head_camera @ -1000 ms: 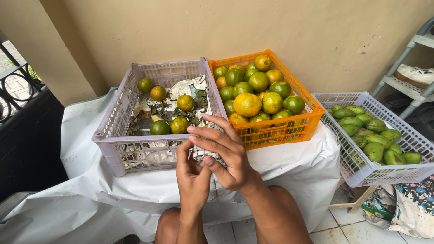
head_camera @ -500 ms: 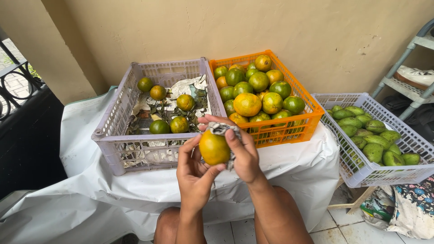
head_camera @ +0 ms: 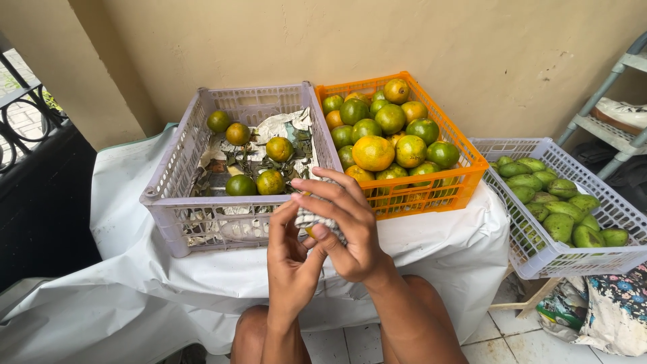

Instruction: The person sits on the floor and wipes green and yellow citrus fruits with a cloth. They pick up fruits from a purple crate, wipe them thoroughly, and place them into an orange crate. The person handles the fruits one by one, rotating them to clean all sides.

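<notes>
- Together, left hand (head_camera: 291, 253) and right hand (head_camera: 344, 222) clamp a crumpled grey cloth (head_camera: 311, 219) over a mostly hidden orange fruit.
- Grey crate (head_camera: 176, 202): five fruits; crates: three.

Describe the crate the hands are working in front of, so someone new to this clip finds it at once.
Three crates sit in a row before the wall, two of them on a white sheet. The one meant is the pale purple crate at the left end, just beyond the left hand. Unlike the heaped orange crate beside it, it holds only a few citrus fruits on crumpled paper.
</notes>
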